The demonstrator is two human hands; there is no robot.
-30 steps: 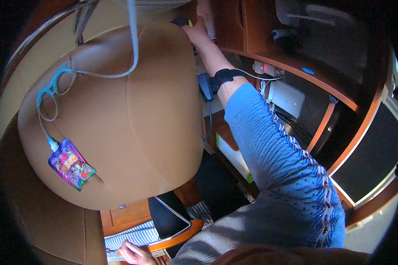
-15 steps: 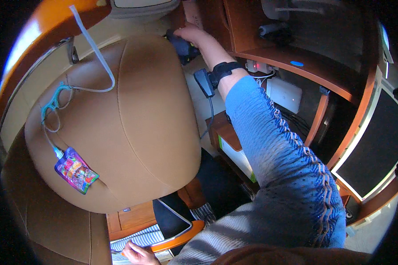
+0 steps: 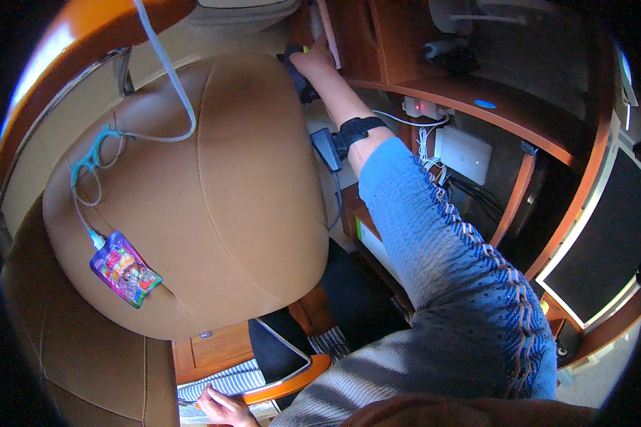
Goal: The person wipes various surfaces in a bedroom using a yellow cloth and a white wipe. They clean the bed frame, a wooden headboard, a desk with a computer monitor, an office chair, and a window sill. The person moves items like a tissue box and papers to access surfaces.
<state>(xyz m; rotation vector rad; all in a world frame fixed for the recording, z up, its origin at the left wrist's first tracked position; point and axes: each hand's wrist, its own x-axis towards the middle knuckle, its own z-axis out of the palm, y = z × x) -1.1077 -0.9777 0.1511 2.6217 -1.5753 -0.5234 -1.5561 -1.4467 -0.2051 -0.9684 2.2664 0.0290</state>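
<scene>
My right arm, in a blue-grey knit sleeve, reaches far forward past the chair's right side. At its end my right hand (image 3: pixel 315 61) closes on a dark object (image 3: pixel 300 82) with a small yellow-green patch; its kind is hard to make out, and the chair back (image 3: pixel 263 185) hides part of it. Low in the picture, my left hand (image 3: pixel 223 408) curls its fingers round an orange wooden armrest (image 3: pixel 292 382). A black strap with a grey box (image 3: pixel 326 151) and a cable sits on my right wrist.
Over the brown chair back lie a purple pouch (image 3: pixel 126 269), a thin tube and a teal loop (image 3: pixel 92 158). To the right stand a wooden desk (image 3: pixel 477 110), a silver device (image 3: pixel 464 154), a white power adapter (image 3: pixel 420 107) with cables, and a dark framed panel (image 3: pixel 598 235).
The view has shifted slightly, so the chair and desk appear further right. My right hand stays at the dark object, its fingers now turned more upward. My left hand keeps its place.
</scene>
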